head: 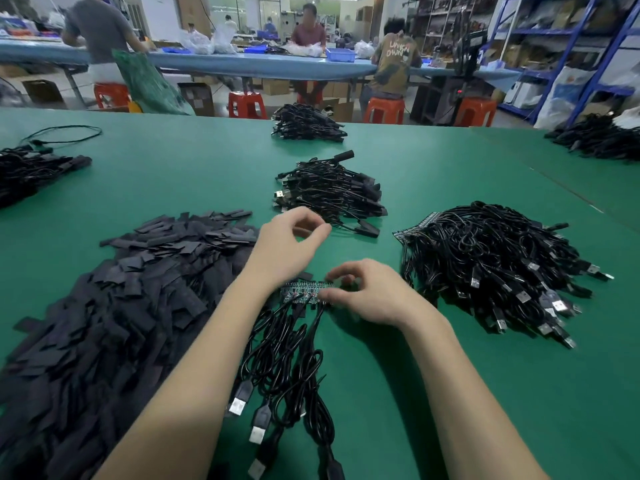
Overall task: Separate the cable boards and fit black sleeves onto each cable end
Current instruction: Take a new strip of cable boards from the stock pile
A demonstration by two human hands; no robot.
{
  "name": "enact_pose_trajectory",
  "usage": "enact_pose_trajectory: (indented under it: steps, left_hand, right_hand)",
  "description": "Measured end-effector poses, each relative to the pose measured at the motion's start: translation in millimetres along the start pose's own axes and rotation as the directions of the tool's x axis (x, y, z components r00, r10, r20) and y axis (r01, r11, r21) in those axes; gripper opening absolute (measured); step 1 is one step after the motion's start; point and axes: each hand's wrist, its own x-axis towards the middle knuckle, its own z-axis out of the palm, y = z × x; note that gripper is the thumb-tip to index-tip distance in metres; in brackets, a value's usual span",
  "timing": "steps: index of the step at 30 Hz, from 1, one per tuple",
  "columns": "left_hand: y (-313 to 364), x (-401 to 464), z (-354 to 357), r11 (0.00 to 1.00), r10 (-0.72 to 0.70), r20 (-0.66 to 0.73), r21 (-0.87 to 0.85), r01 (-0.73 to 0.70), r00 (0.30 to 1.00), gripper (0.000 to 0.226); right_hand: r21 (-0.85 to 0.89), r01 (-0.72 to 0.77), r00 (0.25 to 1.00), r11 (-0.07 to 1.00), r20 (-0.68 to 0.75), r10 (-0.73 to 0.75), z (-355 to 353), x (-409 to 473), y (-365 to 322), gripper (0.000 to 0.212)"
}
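A narrow dark strip of joined circuit boards (304,292) lies flat on the green table mat (450,393), its long axis running left to right across the view. Thin black cables with USB plugs (287,368) trail from its near edge toward the person, the plugs pointing at the camera.

The right hand (367,292) sits at the strip's right end, its curled fingers over that end; the blur hides whether they pinch the board or only touch it. The left hand (291,244) hovers just beyond the strip's left part, thumb and forefinger bent into a narrow ring with nothing visible between them, its wrist crossing above the boards.

To the left spreads a large heap of flat black sleeves (138,289). Beyond the left hand lies a pile of black cables with sleeved ends (332,192). To the right, a bigger tangle of black cables on board strips (495,268) rests with plugs fanned outward.
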Motion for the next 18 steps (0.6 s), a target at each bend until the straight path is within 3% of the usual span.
enact_pose_trajectory:
  steps: [3, 6, 8, 10, 15, 18]
  left_hand:
    - [-7, -11, 3, 0.999, -0.023, 0.030, -0.037, 0.025, 0.999, 0.010]
    - [-8, -15, 2, 0.997, -0.016, 0.100, -0.071, 0.023, 0.995, 0.014]
    - [-7, -16, -4, 0.985, -0.076, 0.189, -0.137, 0.103, 0.979, 0.029]
    - [-5, -18, -11, 0.941, -0.143, 0.293, -0.254, 0.221, 0.945, 0.042]
    - [-6, -22, -18, 0.790, -0.210, 0.455, -0.443, 0.425, 0.865, 0.031]
    - [-5, -24, -16, 0.721, -0.279, 0.502, -0.454, 0.524, 0.819, 0.027]
  right_hand:
    - [-0.057, 0.020, 1.000, 0.998, 0.004, -0.019, 1, 1, -6, 0.043]
    - [0.300, 0.033, 0.999, 0.953, -0.005, -0.033, 2, -1, -2, 0.035]
    - [0.633, 0.019, 1.000, 0.774, 0.002, -0.027, -2, -2, 1, 0.028]
    - [0.822, -0.005, 0.999, 0.570, 0.025, -0.028, -5, -2, 3, 0.021]
    - [0.944, -0.085, 0.996, 0.320, 0.079, 0.032, -7, -2, 0, 0.027]
    - [0.937, -0.115, 0.993, 0.329, 0.103, 0.055, -7, 0, 3, 0.038]
